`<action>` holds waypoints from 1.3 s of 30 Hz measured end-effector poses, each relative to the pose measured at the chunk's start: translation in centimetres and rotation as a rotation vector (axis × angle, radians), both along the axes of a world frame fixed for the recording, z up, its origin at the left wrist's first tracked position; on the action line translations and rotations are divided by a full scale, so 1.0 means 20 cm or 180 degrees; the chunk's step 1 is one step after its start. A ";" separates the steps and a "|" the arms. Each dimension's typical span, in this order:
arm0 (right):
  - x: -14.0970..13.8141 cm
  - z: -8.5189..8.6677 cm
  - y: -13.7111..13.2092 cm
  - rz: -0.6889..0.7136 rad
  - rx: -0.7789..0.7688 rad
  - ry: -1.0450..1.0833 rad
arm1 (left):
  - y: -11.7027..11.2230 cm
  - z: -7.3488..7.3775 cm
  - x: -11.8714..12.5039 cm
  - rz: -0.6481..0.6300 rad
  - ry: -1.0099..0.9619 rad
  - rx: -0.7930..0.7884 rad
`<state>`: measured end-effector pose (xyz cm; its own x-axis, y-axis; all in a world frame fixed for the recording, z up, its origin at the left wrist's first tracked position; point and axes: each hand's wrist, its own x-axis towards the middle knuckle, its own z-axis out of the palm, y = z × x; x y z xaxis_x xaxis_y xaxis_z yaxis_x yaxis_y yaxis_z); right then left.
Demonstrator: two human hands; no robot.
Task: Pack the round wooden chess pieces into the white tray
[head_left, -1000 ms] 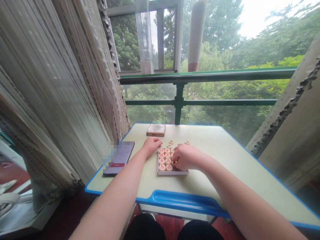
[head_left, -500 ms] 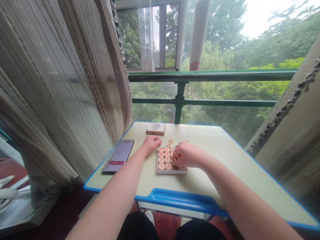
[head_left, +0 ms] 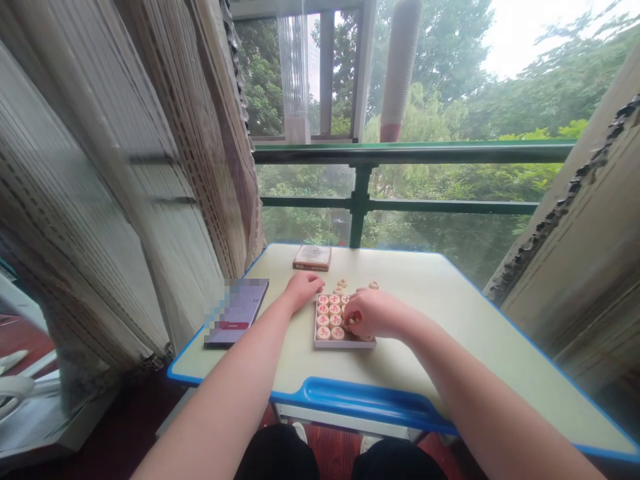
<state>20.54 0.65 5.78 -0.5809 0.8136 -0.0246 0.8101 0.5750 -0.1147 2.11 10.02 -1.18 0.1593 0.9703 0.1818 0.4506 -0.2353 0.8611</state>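
A shallow white box (head_left: 345,345) holds rows of round wooden Chinese chess pieces (head_left: 335,321) with red characters. Over its right side, my right hand (head_left: 377,313) pinches a Chinese chess piece (head_left: 352,321), mostly hidden by the fingers. The hand also covers the box's right columns. My left hand (head_left: 304,289) rests on the table just off the box's far left corner, its fingers loosely bent and holding nothing I can see. Beyond the box lie loose pieces: two close together (head_left: 341,285) and one farther right (head_left: 374,285).
A small flat box (head_left: 312,258) lies near the table's far edge. A purple book (head_left: 243,313) is at the left. The pale table (head_left: 480,333) has a blue rim and a blue front trough (head_left: 367,400). Green railings (head_left: 415,155) and curtains (head_left: 165,147) surround it.
My right hand has shifted slightly down toward the box, and its piece sits lower. The loose piece at the right now shows more fully. My left hand has stayed put.
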 end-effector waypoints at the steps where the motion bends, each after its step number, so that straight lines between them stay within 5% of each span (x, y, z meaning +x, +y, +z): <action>1: 0.00 0.00 0.00 -0.0020 -0.0003 0.0006 | 0.00 0.00 0.00 0.0006 0.0000 -0.0005; 7: 0.03 0.06 0.00 -0.0123 0.0068 0.0174 | 0.01 -0.01 -0.01 -0.0010 0.0027 0.0005; 12: 0.13 0.07 0.09 -0.1021 0.0700 0.0119 | 0.01 0.00 0.00 -0.0027 -0.0006 -0.0032; 16: 0.22 0.02 0.16 -0.1464 0.0402 -0.0260 | 0.00 0.00 0.00 -0.0001 0.0014 -0.0068; 23: 0.24 -0.06 0.18 -0.1342 0.0189 -0.0483 | 0.01 -0.01 0.00 0.0018 0.0007 -0.0078; 39: 0.21 -0.08 0.22 -0.1430 0.0211 -0.0182 | 0.00 0.00 0.00 0.0019 0.0056 -0.0038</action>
<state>24.66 4.98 4.23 -0.1694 0.9854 0.0143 0.9848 0.1699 -0.0371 2.10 10.09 -1.24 0.1566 0.9734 0.1675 0.4671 -0.2224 0.8558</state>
